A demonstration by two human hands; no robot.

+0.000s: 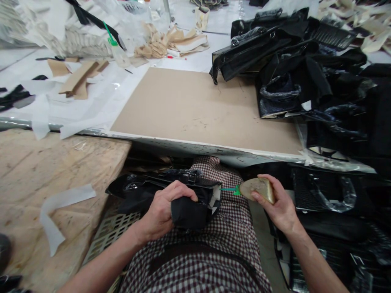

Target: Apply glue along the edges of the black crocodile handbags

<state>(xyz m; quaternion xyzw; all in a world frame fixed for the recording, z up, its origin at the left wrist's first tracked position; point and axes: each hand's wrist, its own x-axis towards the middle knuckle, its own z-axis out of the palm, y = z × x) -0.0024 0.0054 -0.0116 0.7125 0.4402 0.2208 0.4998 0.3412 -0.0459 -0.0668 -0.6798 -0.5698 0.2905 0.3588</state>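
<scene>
Across my lap lies a black bag with a shiny, patterned outside and dark cloth lining. My left hand is closed on it, the thumb pressing the lining near the bag's right end. In my right hand is a glue bottle, yellowish and translucent, held on its side by the fingers and thumb. Its green nozzle points left, the thin tip at the bag's pale open edge; whether they touch I cannot tell.
A brown board covers the table ahead. Black bags pile up at the right and beside my right arm. Another green-tipped bottle stands at the back left. A white strip lies on the wooden board.
</scene>
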